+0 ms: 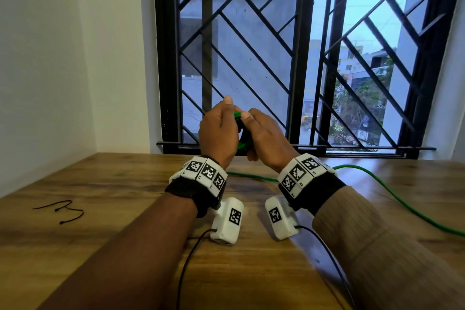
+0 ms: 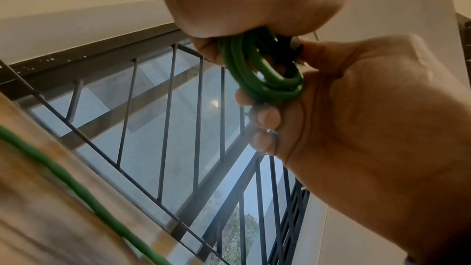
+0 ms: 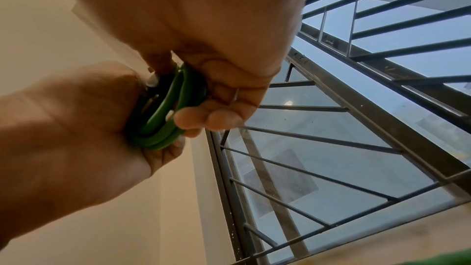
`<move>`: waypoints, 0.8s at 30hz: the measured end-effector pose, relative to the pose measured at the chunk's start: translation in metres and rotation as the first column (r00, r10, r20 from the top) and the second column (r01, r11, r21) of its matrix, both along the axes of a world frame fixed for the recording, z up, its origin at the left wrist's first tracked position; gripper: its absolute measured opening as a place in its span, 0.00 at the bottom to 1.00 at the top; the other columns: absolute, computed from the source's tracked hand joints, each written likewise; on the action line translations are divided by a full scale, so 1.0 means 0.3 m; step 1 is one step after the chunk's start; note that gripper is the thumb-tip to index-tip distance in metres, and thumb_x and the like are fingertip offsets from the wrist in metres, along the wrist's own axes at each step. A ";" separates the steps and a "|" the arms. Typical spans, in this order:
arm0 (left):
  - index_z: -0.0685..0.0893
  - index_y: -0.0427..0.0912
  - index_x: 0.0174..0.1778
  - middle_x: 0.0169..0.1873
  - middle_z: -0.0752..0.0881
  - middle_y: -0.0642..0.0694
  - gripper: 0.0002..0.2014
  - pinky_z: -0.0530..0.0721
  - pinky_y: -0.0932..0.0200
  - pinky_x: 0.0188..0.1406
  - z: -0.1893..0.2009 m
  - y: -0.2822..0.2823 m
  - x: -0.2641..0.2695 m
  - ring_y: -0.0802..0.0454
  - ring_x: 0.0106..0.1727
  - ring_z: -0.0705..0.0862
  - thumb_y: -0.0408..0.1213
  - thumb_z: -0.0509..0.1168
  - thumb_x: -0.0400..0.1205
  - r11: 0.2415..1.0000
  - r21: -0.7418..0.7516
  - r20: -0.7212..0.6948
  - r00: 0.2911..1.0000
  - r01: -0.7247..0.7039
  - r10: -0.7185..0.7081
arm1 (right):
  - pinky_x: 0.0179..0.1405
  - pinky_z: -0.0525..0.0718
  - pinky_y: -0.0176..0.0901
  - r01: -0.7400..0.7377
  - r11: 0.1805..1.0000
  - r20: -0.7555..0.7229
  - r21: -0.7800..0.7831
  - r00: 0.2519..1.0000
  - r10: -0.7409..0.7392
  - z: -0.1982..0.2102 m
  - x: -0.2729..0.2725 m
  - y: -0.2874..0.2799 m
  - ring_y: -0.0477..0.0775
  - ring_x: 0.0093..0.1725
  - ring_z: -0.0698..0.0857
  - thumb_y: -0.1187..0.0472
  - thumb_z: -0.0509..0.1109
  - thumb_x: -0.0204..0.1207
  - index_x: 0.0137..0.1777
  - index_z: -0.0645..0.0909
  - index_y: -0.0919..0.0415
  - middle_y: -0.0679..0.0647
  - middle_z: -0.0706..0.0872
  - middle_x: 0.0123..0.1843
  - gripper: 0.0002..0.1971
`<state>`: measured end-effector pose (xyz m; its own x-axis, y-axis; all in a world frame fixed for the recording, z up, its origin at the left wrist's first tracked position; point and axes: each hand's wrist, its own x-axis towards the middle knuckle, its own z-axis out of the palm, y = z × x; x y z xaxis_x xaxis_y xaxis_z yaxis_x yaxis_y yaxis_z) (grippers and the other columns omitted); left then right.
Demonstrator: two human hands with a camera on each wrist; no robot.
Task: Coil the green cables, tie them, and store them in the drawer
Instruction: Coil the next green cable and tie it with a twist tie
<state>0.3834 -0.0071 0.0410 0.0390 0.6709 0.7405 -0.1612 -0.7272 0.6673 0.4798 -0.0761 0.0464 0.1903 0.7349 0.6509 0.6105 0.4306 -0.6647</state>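
- While both hands are raised above the wooden table (image 1: 125, 209) in front of the barred window (image 1: 276, 33), a small coil (image 2: 257, 76) of green cable is held between them
- Left hand (image 1: 219, 131): fingers curled round the coil, thumb up
- Right hand (image 1: 266, 136): fingers curled against the coil's other side, gripping it
- The loose run of the green cable (image 1: 392, 196) lies on the table, trailing off to the right
- A thin black tie (image 1: 63, 211) lies on the table at the left, well apart from the hands
- No drawer can be made out
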 end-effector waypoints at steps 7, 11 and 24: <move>0.89 0.43 0.35 0.29 0.88 0.45 0.27 0.82 0.50 0.37 0.016 0.005 -0.009 0.48 0.34 0.85 0.51 0.52 0.90 0.999 0.026 0.159 0.987 -0.041 0.036 | 0.20 0.75 0.45 -0.158 0.987 -0.167 -0.027 0.974 0.151 0.018 -0.026 0.001 0.61 0.20 0.79 0.46 0.56 0.85 0.56 0.75 0.76 0.69 0.81 0.35 0.27; 0.84 0.31 0.30 0.26 0.85 0.38 0.31 0.77 0.54 0.35 0.007 0.019 -0.017 0.45 0.31 0.82 0.46 0.52 0.92 0.984 -0.015 0.148 0.973 -0.177 0.177 | 0.23 0.78 0.46 -0.121 0.986 -0.063 -0.118 0.992 0.114 0.017 -0.040 0.001 0.63 0.25 0.83 0.47 0.52 0.86 0.57 0.75 0.78 0.69 0.85 0.37 0.28; 0.74 0.46 0.20 0.22 0.78 0.46 0.26 0.73 0.51 0.32 0.035 -0.048 -0.029 0.45 0.30 0.78 0.46 0.58 0.87 0.984 -0.082 0.034 0.986 -0.157 0.161 | 0.22 0.80 0.45 -0.151 0.979 -0.050 -0.134 0.988 0.146 0.021 -0.042 -0.029 0.66 0.26 0.86 0.37 0.57 0.89 0.58 0.78 0.77 0.76 0.88 0.41 0.35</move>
